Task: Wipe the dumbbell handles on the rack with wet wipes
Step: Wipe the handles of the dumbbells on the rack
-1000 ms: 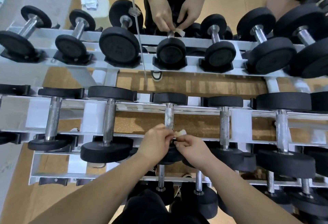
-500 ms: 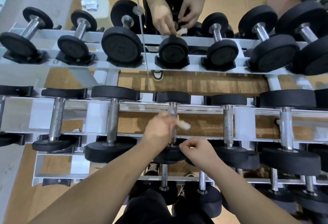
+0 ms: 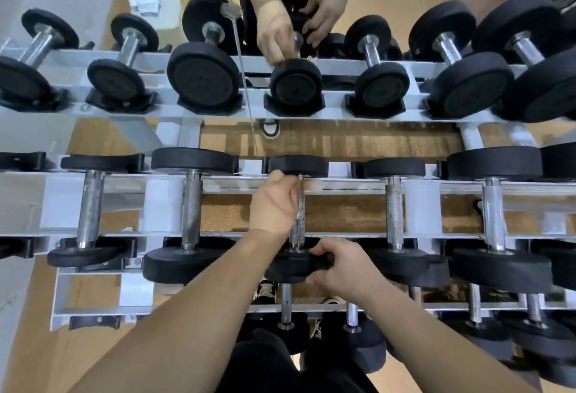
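Both hands are on one dumbbell [image 3: 298, 230]. The left hand [image 3: 276, 202] curls round its steel handle [image 3: 300, 208], presumably with the unseen wipe inside the fist. The right hand [image 3: 341, 268] clamps the near head [image 3: 290, 265], likely to stop it rolling on the rack [image 3: 436, 188].

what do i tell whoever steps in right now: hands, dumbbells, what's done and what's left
Left hand: curled round the handle of the centre dumbbell on the middle tier, near its far end; no wipe shows, it may be inside the fist.
Right hand: grips that dumbbell's near head, steadying it.
Done: cannot tell which handles are clean.
Left: finish this handle, then the neighbouring handles and the other tiers.
Another person's hands work the far tier.
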A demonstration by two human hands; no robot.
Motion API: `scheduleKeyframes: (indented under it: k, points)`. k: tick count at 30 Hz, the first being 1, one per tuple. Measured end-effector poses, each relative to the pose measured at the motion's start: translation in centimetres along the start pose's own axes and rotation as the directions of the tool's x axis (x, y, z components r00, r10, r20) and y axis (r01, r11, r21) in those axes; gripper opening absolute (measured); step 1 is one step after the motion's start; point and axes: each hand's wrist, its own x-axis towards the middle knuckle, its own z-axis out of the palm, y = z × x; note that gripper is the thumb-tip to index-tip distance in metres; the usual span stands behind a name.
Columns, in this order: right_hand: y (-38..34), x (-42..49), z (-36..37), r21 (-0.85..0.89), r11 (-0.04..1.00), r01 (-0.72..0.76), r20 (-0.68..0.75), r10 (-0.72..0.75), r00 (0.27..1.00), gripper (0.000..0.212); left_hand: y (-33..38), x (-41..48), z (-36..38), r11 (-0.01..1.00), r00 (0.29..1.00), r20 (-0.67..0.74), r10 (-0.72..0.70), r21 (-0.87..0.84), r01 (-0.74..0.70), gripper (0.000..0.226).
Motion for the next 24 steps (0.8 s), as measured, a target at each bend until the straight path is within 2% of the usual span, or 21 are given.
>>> scheduleKeyframes:
  k: [2,5,8,9,11,13,15,16,20,24]
  points:
    - [0.1,0.2,-0.2,0.009,1.0,-0.026,0.035,0.026,0.999,0.04,0.3,-2.3,0.5,0.999,0.999,0.043,-0.027,-0.027,0.028,0.019]
    - [0.1,0.4,-0.4,-0.001,0.999,-0.045,0.055,0.045,0.997,0.04,-0.6,-4.6,0.2,0.996,0.981,0.176,0.077,-0.047,-0.07,0.018]
    - [0.1,0.5,-0.3,0.009,0.998,-0.064,0.06,0.063,0.996,0.04,-1.2,-1.3,-0.4,0.995,0.993,0.076,0.09,-0.055,-0.086,0.021]
    - [0.1,0.5,-0.2,0.022,0.997,-0.067,0.053,0.066,0.996,0.041,-1.0,-0.6,-0.3,0.996,0.997,0.045,0.056,-0.072,-0.053,0.021]
    - [0.2,0.4,0.0,0.049,0.996,-0.08,0.038,0.078,0.996,0.042,-0.5,-1.8,0.3,0.998,0.998,0.06,0.03,-0.058,-0.027,0.016]
    - [0.4,0.4,0.1,0.058,0.994,-0.087,0.031,0.086,0.996,0.044,-1.0,-4.6,0.8,0.989,0.994,0.086,0.069,-0.136,-0.057,0.011]
    - [0.3,0.4,0.0,0.058,0.993,-0.098,0.036,0.096,0.995,0.044,-1.2,-5.7,0.6,0.983,0.973,0.153,0.175,-0.075,-0.165,0.013]
    - [0.3,0.4,0.0,0.063,0.992,-0.105,0.041,0.103,0.994,0.044,-1.7,-4.6,0.7,0.984,0.973,0.151,0.176,-0.03,-0.174,0.015]
    - [0.2,0.5,0.1,0.092,0.989,-0.115,0.044,0.112,0.993,0.043,-1.0,0.3,-0.3,0.997,0.991,0.115,0.07,-0.027,-0.068,0.023]
    - [0.5,0.4,0.3,0.12,0.985,-0.125,0.031,0.122,0.992,0.045,-1.7,-2.9,0.6,0.996,0.994,0.103,0.027,-0.084,-0.018,0.021]
